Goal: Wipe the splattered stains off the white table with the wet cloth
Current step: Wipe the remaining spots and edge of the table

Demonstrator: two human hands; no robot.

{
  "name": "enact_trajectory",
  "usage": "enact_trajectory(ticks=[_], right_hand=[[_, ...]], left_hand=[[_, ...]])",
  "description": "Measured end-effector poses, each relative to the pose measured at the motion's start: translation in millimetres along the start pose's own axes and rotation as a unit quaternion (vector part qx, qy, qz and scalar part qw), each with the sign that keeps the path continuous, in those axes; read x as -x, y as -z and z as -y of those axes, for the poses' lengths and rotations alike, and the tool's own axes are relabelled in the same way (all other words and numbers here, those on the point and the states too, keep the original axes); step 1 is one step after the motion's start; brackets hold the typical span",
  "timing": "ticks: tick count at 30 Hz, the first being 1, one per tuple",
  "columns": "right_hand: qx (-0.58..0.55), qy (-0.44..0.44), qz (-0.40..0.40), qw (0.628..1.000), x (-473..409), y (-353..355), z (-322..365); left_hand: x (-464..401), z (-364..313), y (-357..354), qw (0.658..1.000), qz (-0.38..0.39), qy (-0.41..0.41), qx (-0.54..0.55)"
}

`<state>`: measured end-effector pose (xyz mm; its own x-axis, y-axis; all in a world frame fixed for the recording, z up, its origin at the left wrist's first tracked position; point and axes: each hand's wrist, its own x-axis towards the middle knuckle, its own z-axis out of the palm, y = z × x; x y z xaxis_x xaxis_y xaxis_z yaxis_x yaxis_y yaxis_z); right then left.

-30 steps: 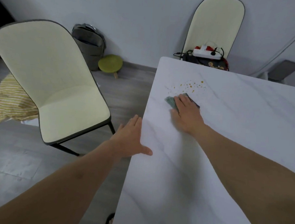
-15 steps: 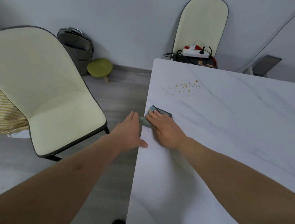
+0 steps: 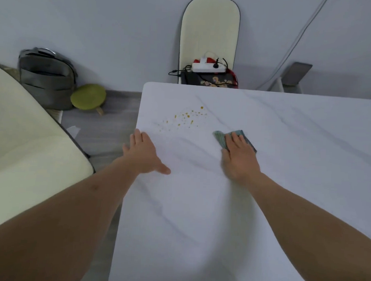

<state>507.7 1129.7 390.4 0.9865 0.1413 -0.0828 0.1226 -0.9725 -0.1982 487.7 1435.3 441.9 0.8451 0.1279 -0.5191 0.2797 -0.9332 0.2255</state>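
Teal cloth (image 3: 233,138) under flat right hand (image 3: 240,158); left hand (image 3: 141,153) flat on table (image 3: 198,215).

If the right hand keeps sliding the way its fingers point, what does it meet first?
The right hand, flat on the cloth, points up and slightly left. That line looks free across the table, likely passing just right of the stains; it may only clip their right edge.

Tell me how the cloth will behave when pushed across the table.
The cloth lies flat and thin under the right hand, so it is probably floppy and may bunch at its free edge. The table looks smooth and glossy, so it should slide easily. Flat fingers pressing down likely keep it spread.
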Motion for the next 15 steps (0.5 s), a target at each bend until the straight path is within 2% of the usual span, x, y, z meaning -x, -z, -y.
enact_trajectory(ticks=[5,9,11,15], right_hand=[[0.005,-0.127,-0.008,0.992,-28,22,-56],[-0.036,-0.211,-0.005,0.977,-69,28,-49],[-0.033,-0.211,0.001,0.977,-90,27,-35],[-0.020,-0.137,0.033,0.990,-127,20,10]], left_hand=[[-6,3,-12,0.999,0.017,0.013,0.044],[-8,4,-18,0.998,-0.021,0.016,0.063],[-8,5,-21,0.996,-0.034,0.015,0.082],[-10,8,-21,0.994,-0.040,0.006,0.102]])
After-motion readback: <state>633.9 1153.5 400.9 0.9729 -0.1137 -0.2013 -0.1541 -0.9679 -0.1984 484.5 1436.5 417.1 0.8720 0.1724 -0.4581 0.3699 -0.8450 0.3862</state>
